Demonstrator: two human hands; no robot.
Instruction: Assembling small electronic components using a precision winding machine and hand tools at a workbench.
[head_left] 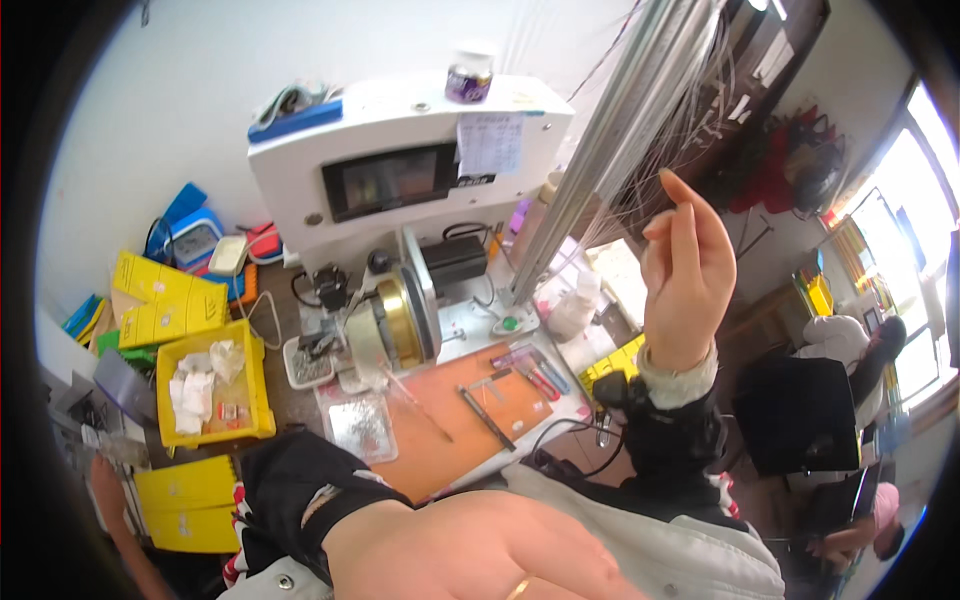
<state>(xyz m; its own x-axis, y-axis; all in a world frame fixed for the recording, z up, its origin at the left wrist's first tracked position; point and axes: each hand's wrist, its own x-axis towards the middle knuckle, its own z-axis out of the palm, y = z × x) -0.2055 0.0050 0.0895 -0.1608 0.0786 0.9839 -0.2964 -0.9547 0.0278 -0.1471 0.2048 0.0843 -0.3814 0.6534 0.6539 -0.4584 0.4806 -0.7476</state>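
Note:
My right hand (pixel 690 275) is raised beside the slanted metal post (pixel 600 140), its fingers bent toward the thumb. Many thin pale strands (pixel 690 110) hang along the post, near the fingertips. What the fingers hold, if anything, is too fine to make out. My left hand (pixel 480 545) is close to the camera at the lower edge, back upward, with a ring on one finger; its fingers are mostly cut off. Beyond it lies an orange work mat (pixel 430 405) with dark tweezers (pixel 487 418), a thin pointed stick (pixel 418 403) and a clear tray of small bits (pixel 362 428).
A white machine (pixel 290 190) with a dark screen (pixel 390 182) and a brass-coloured wheel (pixel 400 322) stands behind the mat. At left are a yellow bin (pixel 262 400) with crumpled tissue and yellow boxes (pixel 175 320). Another person's arm (pixel 115 510) shows at far left; a black chair (pixel 797 415) stands right.

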